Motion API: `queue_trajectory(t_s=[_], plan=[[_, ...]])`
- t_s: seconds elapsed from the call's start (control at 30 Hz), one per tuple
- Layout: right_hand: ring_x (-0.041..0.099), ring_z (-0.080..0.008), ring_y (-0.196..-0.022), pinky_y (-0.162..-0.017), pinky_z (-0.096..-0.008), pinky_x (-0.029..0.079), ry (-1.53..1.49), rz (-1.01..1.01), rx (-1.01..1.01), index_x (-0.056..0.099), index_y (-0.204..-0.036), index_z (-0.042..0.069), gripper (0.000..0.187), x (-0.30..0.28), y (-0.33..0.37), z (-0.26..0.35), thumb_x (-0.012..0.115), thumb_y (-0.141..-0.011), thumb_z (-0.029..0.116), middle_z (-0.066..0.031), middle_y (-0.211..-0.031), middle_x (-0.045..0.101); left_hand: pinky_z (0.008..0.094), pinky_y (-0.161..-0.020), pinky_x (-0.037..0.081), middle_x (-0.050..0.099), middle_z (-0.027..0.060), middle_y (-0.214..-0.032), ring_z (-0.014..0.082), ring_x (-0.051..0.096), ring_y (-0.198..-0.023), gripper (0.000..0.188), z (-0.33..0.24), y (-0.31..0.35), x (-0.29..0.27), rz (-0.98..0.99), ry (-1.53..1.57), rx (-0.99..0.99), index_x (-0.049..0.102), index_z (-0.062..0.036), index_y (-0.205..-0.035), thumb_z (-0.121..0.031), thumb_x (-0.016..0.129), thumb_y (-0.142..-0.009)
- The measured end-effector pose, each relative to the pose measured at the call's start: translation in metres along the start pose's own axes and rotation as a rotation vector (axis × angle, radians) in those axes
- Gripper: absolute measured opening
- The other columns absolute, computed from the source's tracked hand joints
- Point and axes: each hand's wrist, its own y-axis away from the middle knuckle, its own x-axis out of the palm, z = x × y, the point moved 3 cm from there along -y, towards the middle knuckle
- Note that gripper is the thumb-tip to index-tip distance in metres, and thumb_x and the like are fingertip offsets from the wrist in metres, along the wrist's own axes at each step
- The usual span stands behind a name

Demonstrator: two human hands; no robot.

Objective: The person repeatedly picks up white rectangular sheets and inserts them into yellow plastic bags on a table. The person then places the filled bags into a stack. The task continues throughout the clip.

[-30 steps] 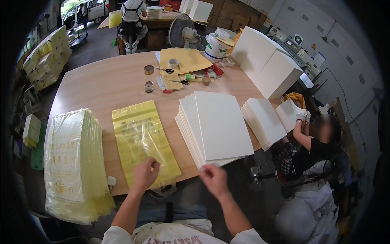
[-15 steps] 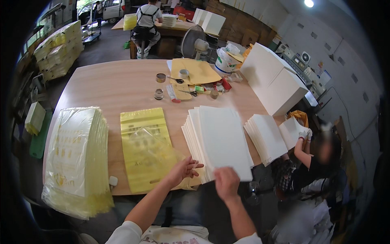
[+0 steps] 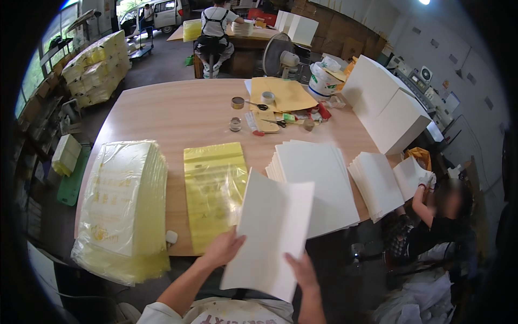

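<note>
Both my hands hold a white paper batch (image 3: 267, 232), bent lengthwise and tilted up off the table's front edge; whether it is one sheet or several I cannot tell. My left hand (image 3: 225, 248) grips its left edge, fingers partly hidden. At its lower right edge my right hand (image 3: 303, 271) pinches it, slightly blurred. Behind the paper lies a flat yellow plastic bag (image 3: 211, 170) with dark print, its lower right part covered. To the right stands a fanned stack of white paper (image 3: 321, 178).
Yellow-wrapped packages (image 3: 116, 194) are piled at the left. Tape rolls (image 3: 237, 102), scissors (image 3: 275, 123) and brown envelopes (image 3: 283, 93) lie at the back of the table (image 3: 162, 108). A co-worker (image 3: 437, 210) handles white paper at the right. A fan (image 3: 279, 54) stands beyond.
My left hand was open beside the paper stack and my right hand closed at its front edge. Now both hold paper over the table's front edge. The view has shifted left.
</note>
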Motion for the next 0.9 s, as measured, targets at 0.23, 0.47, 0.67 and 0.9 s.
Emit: queue_trajectory(t_s=[0.23,0.47,0.67,0.9], plan=[[0.033,-0.0483,-0.134,-0.113,-0.0507,0.029,0.69,-0.037,-0.675,0.028,-0.145,-0.006,0.092,0.105,-0.008,0.025,0.079,-0.079,0.033,-0.0322,-0.146,0.03,0.036,-0.071,0.054,0.073,0.0174,-0.089,0.0279,0.071,-0.08,0.048,-0.005,0.004,-0.027,-0.321,0.056,-0.015,0.066,0.0014,-0.11,-0.043,0.062,-0.095],[0.061,-0.0224,-0.108,-0.094,-0.0374,0.05,-0.401,0.299,0.239,0.05,-0.133,-0.002,0.069,0.071,-0.024,-0.012,0.081,-0.074,0.018,-0.0111,-0.118,0.063,0.0296,-0.081,0.05,0.07,0.0099,-0.104,0.0127,0.062,-0.092,0.048,-0.006,0.009,-0.03,0.113,0.373,-0.029,0.061,0.0043,-0.117,-0.04,0.061,-0.097],[0.065,-0.0212,-0.103,-0.092,-0.0374,0.052,-0.276,0.478,0.217,0.056,-0.128,-0.003,0.065,0.001,-0.019,0.006,0.08,-0.068,0.009,-0.0112,-0.115,0.066,0.025,-0.066,0.04,0.066,0.0076,-0.091,0.0114,0.05,-0.071,0.042,-0.007,0.0,-0.122,-0.293,0.732,0.047,0.058,-0.0006,-0.116,-0.036,0.038,-0.106],[0.066,-0.0259,-0.101,-0.092,-0.0389,0.052,-0.259,0.811,0.512,0.059,-0.127,0.0,0.056,0.047,-0.058,-0.069,0.072,-0.077,0.021,-0.0103,-0.116,0.067,0.0238,-0.055,0.037,0.05,-0.0011,-0.067,0.0079,0.044,-0.059,0.041,-0.02,0.025,-0.141,-0.221,0.498,0.126,0.063,-0.0036,-0.09,-0.036,0.042,-0.104]])
